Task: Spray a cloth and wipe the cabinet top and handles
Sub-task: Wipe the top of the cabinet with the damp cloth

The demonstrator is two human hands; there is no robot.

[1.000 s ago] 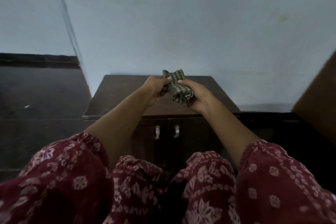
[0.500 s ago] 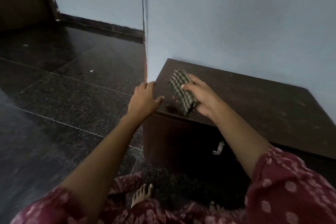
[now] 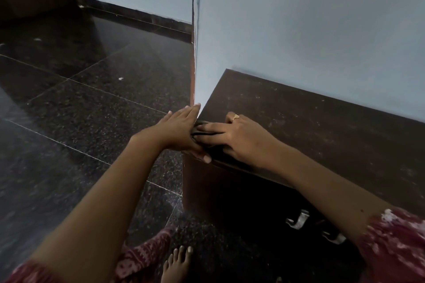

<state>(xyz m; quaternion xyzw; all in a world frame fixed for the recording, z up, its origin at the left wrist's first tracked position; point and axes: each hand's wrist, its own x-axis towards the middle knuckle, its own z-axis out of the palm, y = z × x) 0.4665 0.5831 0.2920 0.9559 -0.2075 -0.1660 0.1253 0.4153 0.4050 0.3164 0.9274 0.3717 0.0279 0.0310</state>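
I see the cabinet top [image 3: 322,126] backed against the pale wall [image 3: 299,18], its left corner free over open dark granite floor [image 3: 80,110]. Right hand [image 3: 241,138] lies flat, fingers together, pressing the cloth [image 3: 199,127], barely visible beneath, at that corner. Left hand [image 3: 181,128] lies flat along the edge, touching it. Metal handles [image 3: 299,220] below.

Cabinet top [image 3: 322,126] bare rightward; wall [image 3: 299,30] blocks behind; floor [image 3: 80,110] open leftward.
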